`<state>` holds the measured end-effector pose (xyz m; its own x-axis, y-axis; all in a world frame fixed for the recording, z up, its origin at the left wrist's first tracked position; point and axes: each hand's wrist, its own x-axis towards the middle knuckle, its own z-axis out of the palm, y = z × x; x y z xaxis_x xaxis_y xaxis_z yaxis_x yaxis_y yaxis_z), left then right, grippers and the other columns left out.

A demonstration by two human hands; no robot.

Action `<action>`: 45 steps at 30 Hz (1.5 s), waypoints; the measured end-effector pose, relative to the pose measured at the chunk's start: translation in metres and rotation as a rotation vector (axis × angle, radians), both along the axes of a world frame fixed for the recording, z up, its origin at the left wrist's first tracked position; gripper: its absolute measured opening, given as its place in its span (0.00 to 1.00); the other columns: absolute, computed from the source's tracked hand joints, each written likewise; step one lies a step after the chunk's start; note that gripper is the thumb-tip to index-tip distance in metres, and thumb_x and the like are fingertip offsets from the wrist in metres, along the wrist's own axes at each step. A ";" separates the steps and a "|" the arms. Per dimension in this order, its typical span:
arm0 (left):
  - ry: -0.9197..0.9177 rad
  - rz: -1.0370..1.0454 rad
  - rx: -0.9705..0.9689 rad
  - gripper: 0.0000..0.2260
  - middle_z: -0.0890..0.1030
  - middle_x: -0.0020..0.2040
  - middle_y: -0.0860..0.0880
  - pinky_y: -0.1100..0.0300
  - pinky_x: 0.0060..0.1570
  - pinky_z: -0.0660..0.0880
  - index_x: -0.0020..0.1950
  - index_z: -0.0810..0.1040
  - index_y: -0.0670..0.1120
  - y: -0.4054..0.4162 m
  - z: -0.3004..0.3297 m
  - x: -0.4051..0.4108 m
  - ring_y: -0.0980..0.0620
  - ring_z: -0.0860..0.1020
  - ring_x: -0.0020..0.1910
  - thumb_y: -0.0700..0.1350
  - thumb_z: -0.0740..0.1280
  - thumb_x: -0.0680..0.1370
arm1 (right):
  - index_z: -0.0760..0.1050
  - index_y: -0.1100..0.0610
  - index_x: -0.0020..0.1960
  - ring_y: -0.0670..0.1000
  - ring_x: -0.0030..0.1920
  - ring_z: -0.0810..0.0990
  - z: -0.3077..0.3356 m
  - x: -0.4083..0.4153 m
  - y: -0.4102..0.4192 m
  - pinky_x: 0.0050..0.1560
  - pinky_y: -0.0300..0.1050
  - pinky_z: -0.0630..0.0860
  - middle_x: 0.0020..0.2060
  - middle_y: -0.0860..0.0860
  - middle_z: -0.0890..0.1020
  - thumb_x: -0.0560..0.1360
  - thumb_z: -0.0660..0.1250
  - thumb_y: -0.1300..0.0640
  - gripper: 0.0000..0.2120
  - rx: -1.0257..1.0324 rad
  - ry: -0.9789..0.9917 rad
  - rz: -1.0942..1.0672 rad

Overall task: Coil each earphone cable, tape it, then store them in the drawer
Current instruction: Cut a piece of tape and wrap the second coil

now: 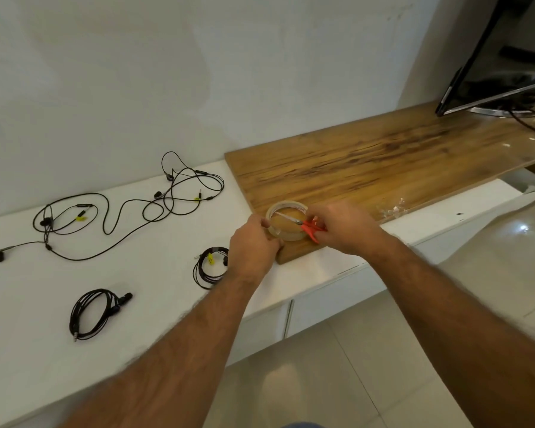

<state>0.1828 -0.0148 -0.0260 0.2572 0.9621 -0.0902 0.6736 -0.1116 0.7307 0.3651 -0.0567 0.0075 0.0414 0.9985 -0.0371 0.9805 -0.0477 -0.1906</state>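
A roll of clear tape [286, 222] lies on the corner of a wooden board [368, 168]. My left hand [254, 245] grips the roll's left side. My right hand [343, 227] holds small red-handled scissors [309, 227] with the blades reaching over the roll. Two coiled black earphones lie on the white counter: one [93, 313] near the front left, another [210, 267] with a yellow tag just left of my left hand. Two uncoiled earphones sprawl farther back, one [53, 227] on the left and one [186, 189] in the middle.
The white counter [136, 288] runs along a white wall. White drawer fronts [322, 307] sit below its edge, and one drawer [525, 186] stands open at the right. A black screen [501, 66] with cables stands at the board's far right end. Crumpled clear tape scraps [393, 210] lie on the board.
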 end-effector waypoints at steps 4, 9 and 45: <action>0.006 -0.020 0.080 0.10 0.81 0.45 0.50 0.57 0.44 0.74 0.51 0.78 0.51 0.001 -0.002 0.006 0.49 0.78 0.46 0.48 0.73 0.72 | 0.76 0.47 0.54 0.46 0.40 0.79 -0.003 0.003 -0.006 0.37 0.43 0.76 0.40 0.45 0.81 0.74 0.71 0.51 0.10 0.086 0.296 -0.127; 0.074 -0.037 0.118 0.11 0.83 0.48 0.50 0.56 0.47 0.75 0.54 0.81 0.52 0.006 -0.001 0.009 0.48 0.79 0.48 0.49 0.73 0.72 | 0.76 0.47 0.50 0.47 0.40 0.80 -0.011 -0.001 -0.004 0.37 0.46 0.78 0.40 0.45 0.82 0.72 0.74 0.52 0.09 0.230 0.545 -0.236; -0.694 0.526 -0.132 0.02 0.80 0.44 0.47 0.61 0.28 0.71 0.48 0.77 0.47 -0.020 0.001 -0.020 0.59 0.75 0.27 0.41 0.66 0.78 | 0.76 0.51 0.53 0.47 0.45 0.80 -0.010 -0.044 0.006 0.44 0.45 0.80 0.43 0.47 0.82 0.72 0.74 0.55 0.12 0.072 0.450 -0.274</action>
<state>0.1626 -0.0352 -0.0253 -0.1780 0.9641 -0.1971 0.0129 0.2026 0.9792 0.3214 -0.0510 -0.0024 0.2973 0.9538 -0.0429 0.7542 -0.2622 -0.6020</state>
